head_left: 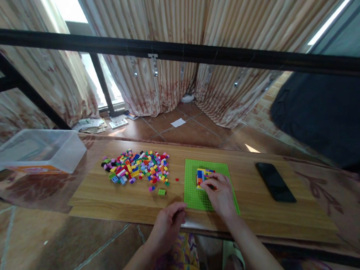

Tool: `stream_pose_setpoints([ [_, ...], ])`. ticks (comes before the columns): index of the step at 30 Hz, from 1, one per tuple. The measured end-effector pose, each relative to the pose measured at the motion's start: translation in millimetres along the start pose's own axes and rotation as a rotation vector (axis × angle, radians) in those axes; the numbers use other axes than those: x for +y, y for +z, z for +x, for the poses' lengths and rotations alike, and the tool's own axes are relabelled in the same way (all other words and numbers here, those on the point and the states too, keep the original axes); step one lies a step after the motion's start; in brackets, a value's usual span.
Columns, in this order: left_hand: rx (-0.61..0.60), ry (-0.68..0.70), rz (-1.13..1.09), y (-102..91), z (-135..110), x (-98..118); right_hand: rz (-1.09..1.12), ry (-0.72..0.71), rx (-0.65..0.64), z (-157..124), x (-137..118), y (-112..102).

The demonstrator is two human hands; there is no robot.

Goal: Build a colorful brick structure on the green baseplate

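My right hand (pixel 220 193) reaches over a low build of toy bricks (pixel 201 175) in blue, yellow, red, orange and white. The build sits on a green baseplate (pixel 192 192). Thumb and fingers of that hand are pinched together at the build's top, partly covering it; whatever is between them is too small to make out. Beside the baseplate's near left corner, at the table's front edge, rests my left hand (pixel 170 224). Its fingers are curled in, and nothing shows in them. A lime green brick (pixel 162 192) and a small red piece (pixel 177 179) lie left of the baseplate.
Many loose toy bricks (pixel 139 167) are heaped on the left of the wooden table (pixel 252 223). A clear plastic bin (pixel 69 150) stands at the far left. On the right lies a black phone (pixel 275 182). A black metal bar (pixel 192 51) crosses beyond the table, before striped curtains (pixel 165 24).
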State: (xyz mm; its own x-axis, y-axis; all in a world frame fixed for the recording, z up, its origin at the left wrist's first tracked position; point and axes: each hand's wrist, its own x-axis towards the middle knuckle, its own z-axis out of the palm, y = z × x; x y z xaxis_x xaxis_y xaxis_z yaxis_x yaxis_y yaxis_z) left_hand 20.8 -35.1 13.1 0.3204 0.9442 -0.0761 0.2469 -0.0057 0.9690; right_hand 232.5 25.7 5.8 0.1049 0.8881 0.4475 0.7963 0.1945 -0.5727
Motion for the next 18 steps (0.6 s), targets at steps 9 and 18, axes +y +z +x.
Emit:
stream_pose_setpoints([
  [9, 0.021, 0.044, 0.020, 0.8, 0, 0, 0.020, -0.036, 0.040, -7, -2, -4],
  [18, 0.081, 0.084, 0.063, -3.6, -12, 4, 0.105, -0.001, 0.117, -11, -15, -23],
])
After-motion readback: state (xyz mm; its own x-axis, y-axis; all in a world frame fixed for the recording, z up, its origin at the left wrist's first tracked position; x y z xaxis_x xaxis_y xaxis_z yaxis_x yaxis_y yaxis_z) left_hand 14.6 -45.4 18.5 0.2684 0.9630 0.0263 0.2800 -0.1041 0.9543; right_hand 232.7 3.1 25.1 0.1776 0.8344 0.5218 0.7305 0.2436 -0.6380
